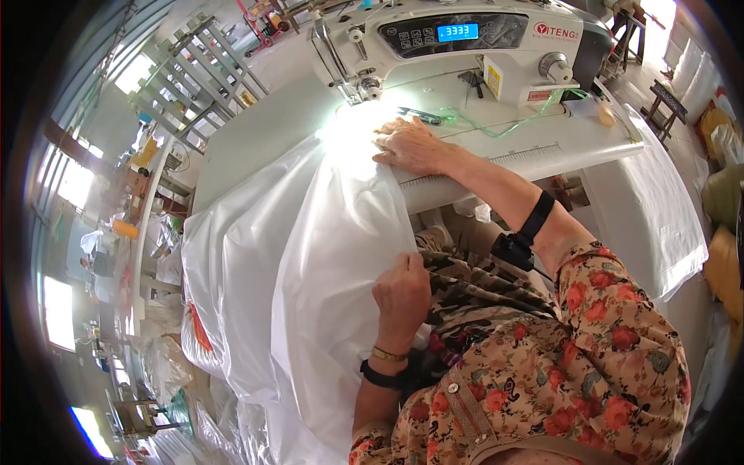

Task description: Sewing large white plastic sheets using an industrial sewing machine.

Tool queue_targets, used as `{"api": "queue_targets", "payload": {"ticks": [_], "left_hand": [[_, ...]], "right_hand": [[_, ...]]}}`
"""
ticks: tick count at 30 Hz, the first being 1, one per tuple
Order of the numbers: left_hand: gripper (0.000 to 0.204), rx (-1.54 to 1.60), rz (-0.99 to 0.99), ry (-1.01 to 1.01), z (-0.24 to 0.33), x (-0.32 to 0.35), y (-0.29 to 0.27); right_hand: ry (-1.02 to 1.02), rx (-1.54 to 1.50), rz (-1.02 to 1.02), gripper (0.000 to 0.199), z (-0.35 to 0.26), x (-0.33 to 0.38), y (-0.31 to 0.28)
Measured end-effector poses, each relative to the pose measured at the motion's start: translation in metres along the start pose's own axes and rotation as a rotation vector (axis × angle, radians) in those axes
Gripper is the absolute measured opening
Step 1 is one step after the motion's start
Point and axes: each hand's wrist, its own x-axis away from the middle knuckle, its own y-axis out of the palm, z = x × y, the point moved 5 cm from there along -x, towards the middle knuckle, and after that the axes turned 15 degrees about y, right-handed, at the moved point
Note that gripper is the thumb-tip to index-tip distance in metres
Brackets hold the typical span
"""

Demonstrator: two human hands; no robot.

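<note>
A large white, glossy sheet of fabric [325, 256] runs from under the head of a sewing machine [457, 46] down over the table's front edge. Beside the brightly lit needle area, my right hand [415, 146] rests on the machine bed with bent fingers closed on the sheet's right edge; glare hides part of the fingertips. My left hand [401, 296] is a fist lower down, gripping the same edge near my lap. The needle and presser foot are washed out by the lamp. Dark thread snips [418, 115] lie just beyond my right hand.
Green thread [511, 130] trails over the bed toward the machine's right end. A ruler scale [527, 152] runs along the table's front edge. White material [643, 217] hangs at the right. Metal racks [205, 74] stand at the back left; clear plastic [163, 368] is heaped at lower left.
</note>
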Motion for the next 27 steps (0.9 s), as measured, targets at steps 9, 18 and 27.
{"api": "queue_targets", "payload": {"ticks": [9, 18, 27], "left_hand": [[0.007, -0.16, -0.056, 0.009, -0.031, -0.038, -0.014], [0.008, -0.237, -0.166, -0.057, -0.065, -0.084, -0.017], [0.015, -0.24, -0.12, -0.166, -0.066, -0.091, -0.009]], "right_hand": [[0.016, -0.003, -0.085, 0.042, -0.002, -0.001, 0.0], [0.031, -0.138, -0.206, 0.042, -0.006, 0.004, -0.009], [0.067, -0.322, -0.142, 0.043, 0.005, -0.005, 0.002]]}}
